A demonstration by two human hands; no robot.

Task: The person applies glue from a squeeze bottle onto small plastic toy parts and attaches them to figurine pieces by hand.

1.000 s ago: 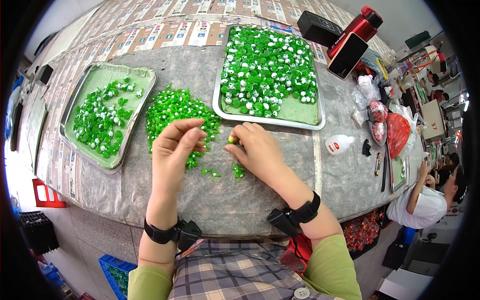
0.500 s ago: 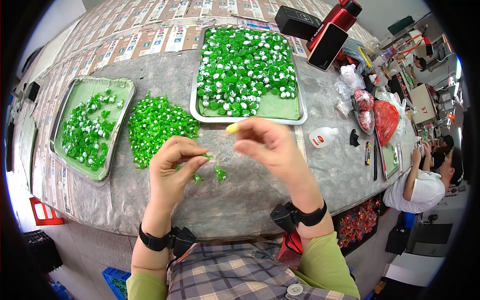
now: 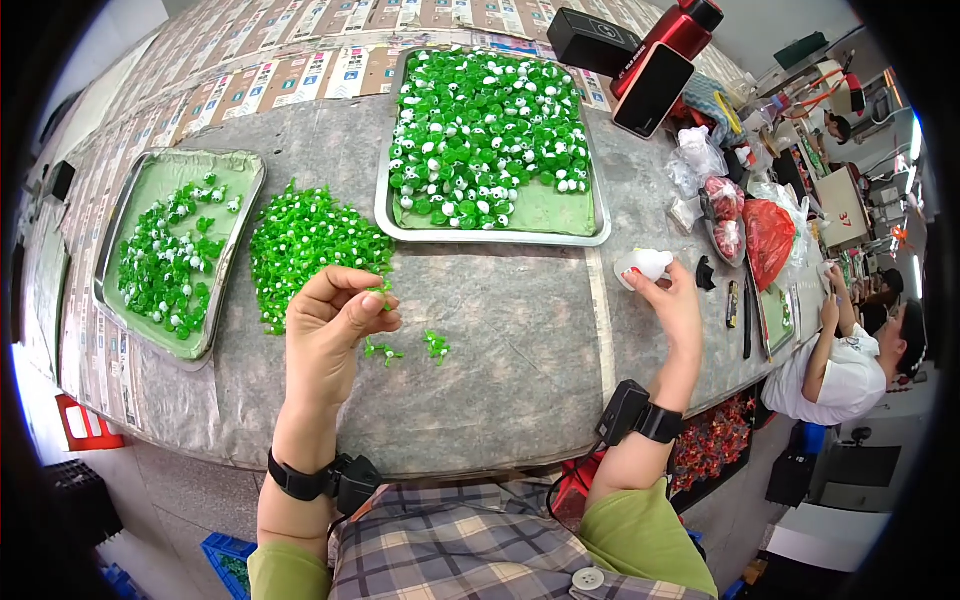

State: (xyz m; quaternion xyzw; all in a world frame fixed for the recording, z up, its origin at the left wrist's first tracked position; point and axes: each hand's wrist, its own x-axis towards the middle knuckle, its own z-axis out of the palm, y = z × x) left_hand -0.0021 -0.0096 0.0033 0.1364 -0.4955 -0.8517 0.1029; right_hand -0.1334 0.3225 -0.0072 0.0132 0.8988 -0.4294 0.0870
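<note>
My left hand (image 3: 335, 325) pinches a small green plastic piece (image 3: 386, 288) between thumb and fingertips, mostly covered by them. Two loose green pieces (image 3: 436, 346) lie on the grey table covering, close to that hand. Just beyond it spreads a heap of small green pieces (image 3: 315, 240) with white spots. Over to the right, my right hand (image 3: 676, 308) has its thumb and fingers closed round a small white bottle (image 3: 652, 262), which is tilted. Whether the bottle touches the table I cannot tell.
A large metal tray (image 3: 490, 237) holds many green-and-white pieces; a smaller tray (image 3: 262, 180) at left holds fewer. Far right are a phone (image 3: 652, 90), red flask (image 3: 688, 30), black box (image 3: 592, 42), plastic bags (image 3: 770, 245) and a marker (image 3: 733, 303). Another person (image 3: 835, 370) sits beyond.
My right hand has moved right, from beside the left hand to the white bottle, and taken hold of it. The yellow-tipped finger no longer shows. My left hand shifted slightly, still pinching the piece.
</note>
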